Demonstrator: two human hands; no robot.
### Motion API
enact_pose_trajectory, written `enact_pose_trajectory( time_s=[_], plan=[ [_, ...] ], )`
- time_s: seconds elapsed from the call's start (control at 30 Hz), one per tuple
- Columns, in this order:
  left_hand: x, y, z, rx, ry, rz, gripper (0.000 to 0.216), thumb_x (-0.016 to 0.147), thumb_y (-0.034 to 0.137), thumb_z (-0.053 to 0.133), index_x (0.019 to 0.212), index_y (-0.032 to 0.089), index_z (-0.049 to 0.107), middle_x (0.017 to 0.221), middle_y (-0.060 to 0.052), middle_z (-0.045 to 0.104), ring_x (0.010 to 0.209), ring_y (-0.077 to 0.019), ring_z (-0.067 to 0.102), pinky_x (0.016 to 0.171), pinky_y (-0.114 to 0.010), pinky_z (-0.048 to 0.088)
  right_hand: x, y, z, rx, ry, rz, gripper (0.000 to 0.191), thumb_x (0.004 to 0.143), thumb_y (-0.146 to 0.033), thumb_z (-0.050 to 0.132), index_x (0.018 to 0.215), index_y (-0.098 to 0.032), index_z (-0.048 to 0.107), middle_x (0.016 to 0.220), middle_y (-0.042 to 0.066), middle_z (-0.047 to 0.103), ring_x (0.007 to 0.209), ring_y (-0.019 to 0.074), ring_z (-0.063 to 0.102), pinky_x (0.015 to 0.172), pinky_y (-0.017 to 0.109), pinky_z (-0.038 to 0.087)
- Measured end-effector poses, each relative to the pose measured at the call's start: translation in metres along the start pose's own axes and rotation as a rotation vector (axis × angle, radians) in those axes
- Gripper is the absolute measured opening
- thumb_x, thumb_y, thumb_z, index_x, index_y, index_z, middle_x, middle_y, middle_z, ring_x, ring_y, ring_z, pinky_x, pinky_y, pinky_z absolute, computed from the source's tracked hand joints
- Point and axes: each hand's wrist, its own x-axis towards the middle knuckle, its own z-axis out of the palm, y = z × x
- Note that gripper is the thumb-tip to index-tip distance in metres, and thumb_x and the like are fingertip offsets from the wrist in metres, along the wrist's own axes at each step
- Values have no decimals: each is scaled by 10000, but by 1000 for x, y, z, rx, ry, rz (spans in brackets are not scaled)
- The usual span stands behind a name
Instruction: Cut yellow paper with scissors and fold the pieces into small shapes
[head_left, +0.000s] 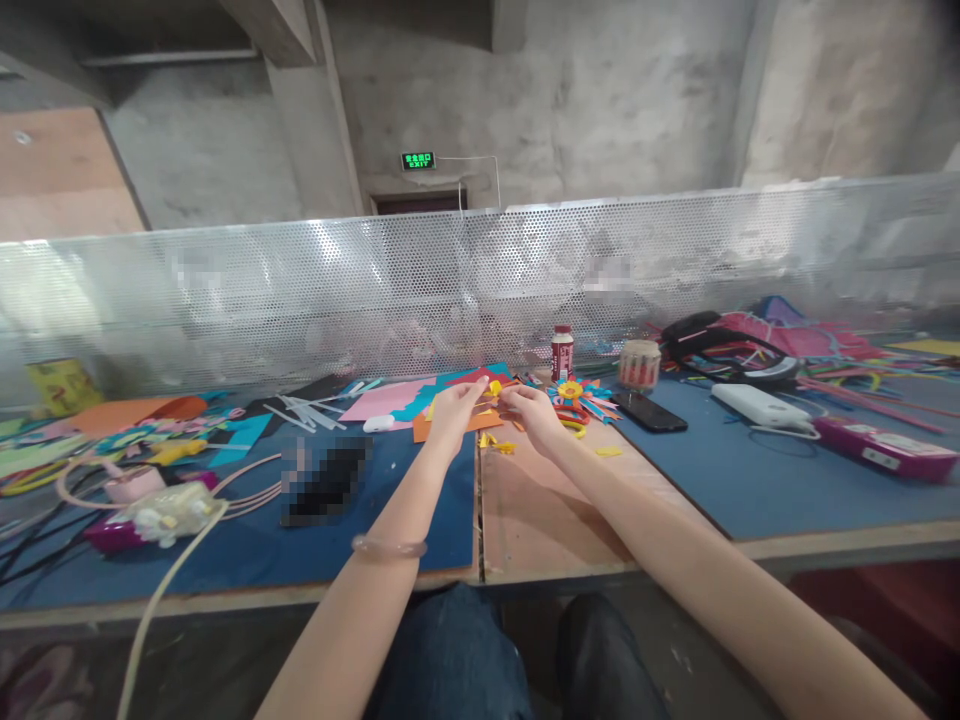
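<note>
Work surface (pixel 420 530), with places given relative to the bottle (pixel 562 356). Behind the bottle rises a perforated screen (pixel 420 300). Just in front of it lies the flower (pixel 571 391), close beyond the right hand (pixel 529 411). To its right stands the jar (pixel 640 365); nearer and to its right is the phone (pixel 651 411), and farther right lie the power bank (pixel 757 406), a purple power strip (pixel 889 449) and a headset (pixel 720 345). To its left are coloured paper (pixel 386 400), a white case (pixel 379 423) and white strips (pixel 300 412); yellow scraps (pixel 499 446) lie nearer and to its left.

Both forearms reach forward and converge left of the bottle, palms turned inward. The yellow piece (pixel 493 388) is between the two hands, left of the bottle. The fingers of the left hand (pixel 456 408) are pinched together on it. The right fingers are bent, almost closed, at its other side; whether they grip it cannot be told.
</note>
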Motion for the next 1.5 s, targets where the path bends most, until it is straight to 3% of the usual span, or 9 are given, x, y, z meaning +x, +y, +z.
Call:
enact_pose_trajectory(
  time_s=[0.2,0.33,0.6,0.73,0.93,1.5],
  plan=[
    [-1,-1,-2,26,-4,15,219,624,238,660,800,118,612,763,-67,651,683,-145,619,712,-300,490,0,0,0,-10,-10,-3,161,602,-296,608,660,-148,585,622,0,579,597,101,540,591,232,441],
    [0,-2,-3,9,15,21,317,603,166,664,907,146,575,772,-55,643,663,-133,614,681,-287,490,0,0,0,-35,-8,-6,145,602,-284,598,656,-152,576,633,1,584,609,105,544,605,238,443],
    [-1,-1,-4,114,16,-4,356,604,211,666,936,137,564,794,-76,642,713,-147,604,636,-253,456,0,2,0,-127,-25,-45,174,625,-305,578,700,-148,585,679,13,604,642,113,548,605,243,441],
    [-1,-1,-6,151,-21,69,381,609,203,652,976,149,564,833,-77,646,731,-149,601,644,-260,454,2,3,-2,-136,-34,-59,187,618,-320,595,696,-150,588,684,18,613,634,114,553,616,248,442],
    [0,-1,-5,250,-115,120,228,662,201,581,874,150,647,848,-70,656,786,-157,596,719,-287,467,3,5,-4,-102,-31,-57,175,614,-314,599,692,-159,591,682,12,609,634,118,556,616,257,453],
    [-1,-1,-4,310,-51,197,237,644,281,633,830,136,659,804,-73,661,744,-171,604,709,-309,486,-1,4,4,-81,2,-72,209,611,-346,636,661,-153,574,620,3,589,583,102,539,574,239,452]
  ],
)
